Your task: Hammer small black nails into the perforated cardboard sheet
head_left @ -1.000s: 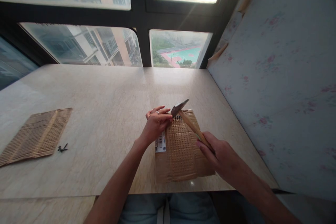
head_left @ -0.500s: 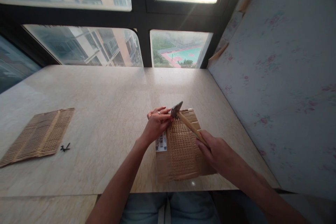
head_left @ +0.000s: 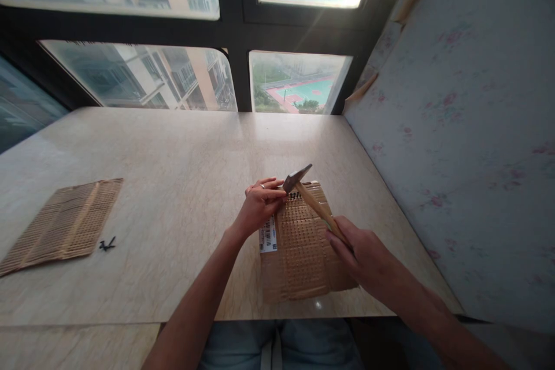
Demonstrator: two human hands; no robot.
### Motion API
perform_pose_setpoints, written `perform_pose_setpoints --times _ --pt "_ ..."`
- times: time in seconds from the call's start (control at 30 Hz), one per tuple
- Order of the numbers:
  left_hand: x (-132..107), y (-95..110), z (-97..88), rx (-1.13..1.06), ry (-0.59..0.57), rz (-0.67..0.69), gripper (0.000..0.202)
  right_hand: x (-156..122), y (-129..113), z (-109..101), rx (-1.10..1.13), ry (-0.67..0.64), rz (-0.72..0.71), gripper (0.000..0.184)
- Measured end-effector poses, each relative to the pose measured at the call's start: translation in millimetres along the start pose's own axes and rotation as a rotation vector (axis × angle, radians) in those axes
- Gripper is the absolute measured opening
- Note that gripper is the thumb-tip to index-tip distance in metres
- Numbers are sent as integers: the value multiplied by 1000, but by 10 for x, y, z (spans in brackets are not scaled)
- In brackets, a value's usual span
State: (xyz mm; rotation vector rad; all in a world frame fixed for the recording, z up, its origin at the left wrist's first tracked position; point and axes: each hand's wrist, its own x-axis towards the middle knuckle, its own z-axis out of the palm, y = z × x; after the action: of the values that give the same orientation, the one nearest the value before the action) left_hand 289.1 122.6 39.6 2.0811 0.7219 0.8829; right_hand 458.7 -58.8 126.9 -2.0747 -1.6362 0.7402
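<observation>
The right hand (head_left: 364, 251) is wrapped around the lower part of the wooden handle of a hammer (head_left: 318, 208), fingers and thumb closed firmly on it. Holding it so far from the metal head (head_left: 296, 178) probably gives leverage and keeps the knuckles away from the striking end. The head is angled over the far left corner of a patterned cardboard piece (head_left: 303, 260), right beside the left fingertips; whether it touches anything beneath cannot be told.

The left hand (head_left: 262, 205) rests at that same corner, thumb and forefinger drawn nearly together, the other fingers loosely extended. It seems placed to steady something small, but whether anything is pinched there cannot be made out. Just to its right, small dark fasteners (head_left: 295, 196) form a short row along the cardboard's far edge.

The cardboard piece lies flat near the front edge of the counter (head_left: 182, 185), right of its middle, likely so that both arms reach it comfortably from the person's side. A white barcode label (head_left: 269, 235) shows on its left side.

Toward the counter's left edge lies a second cardboard sheet (head_left: 65, 222), with a few loose dark fasteners (head_left: 107, 244) beside its near right corner, apparently kept within the left arm's reach yet out of the hammer's way.
</observation>
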Motion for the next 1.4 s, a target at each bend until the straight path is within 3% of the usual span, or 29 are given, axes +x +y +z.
perform_pose_setpoints --times 0.37,0.53,0.8,1.03,1.13,1.23,1.3,1.4 --pt "30 35 -47 -98 -31 -56 13 26 2 -16 -30 -8 2 19" --pt "50 41 -64 -146 -61 -72 15 -6 -29 -72 60 22 -24 23" --pt "61 44 -153 -93 -136 -78 24 -44 144 -74 76 123 -8 28" --pt "-15 121 -291 -117 -119 -87 34 -48 355 82 235 281 208 35" --pt "-192 202 -313 -25 72 -215 39 -15 473 165 322 293 309 37" --pt "-436 267 -279 -31 244 -490 56 21 557 248 416 280 368 37" --pt "-569 291 -236 -129 248 -633 68 24 574 296 483 263 378 36" --pt "-653 298 -165 -309 197 -683 72 -12 550 341 559 239 374 34"
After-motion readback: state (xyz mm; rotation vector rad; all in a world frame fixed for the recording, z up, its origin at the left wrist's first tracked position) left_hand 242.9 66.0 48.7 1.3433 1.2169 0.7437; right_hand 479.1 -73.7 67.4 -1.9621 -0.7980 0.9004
